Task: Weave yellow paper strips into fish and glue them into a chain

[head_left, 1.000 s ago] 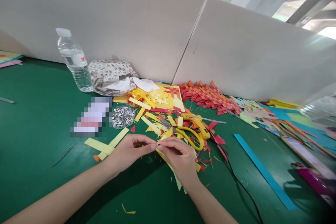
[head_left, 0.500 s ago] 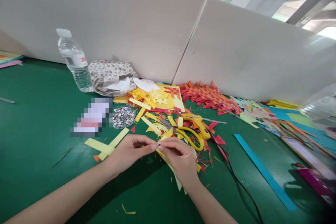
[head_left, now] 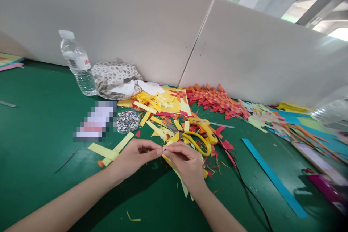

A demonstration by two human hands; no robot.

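Note:
My left hand (head_left: 133,157) and my right hand (head_left: 186,163) meet fingertip to fingertip over the green table (head_left: 40,134), both pinched on a tiny piece too small to name. A yellow paper strip (head_left: 181,181) runs under my right hand, which seems to hold it. Just beyond the hands lie yellow-handled scissors (head_left: 199,137) among yellow and red paper scraps (head_left: 163,116). A clear dish of googly eyes (head_left: 127,120) sits left of the scraps.
A water bottle (head_left: 77,63) and a patterned cloth pouch (head_left: 115,78) stand by the white partition (head_left: 163,32). Woven red-orange paper fish (head_left: 217,99) and pastel ones (head_left: 263,117) lie at the right, with a blue strip (head_left: 274,179) and black cable (head_left: 250,192).

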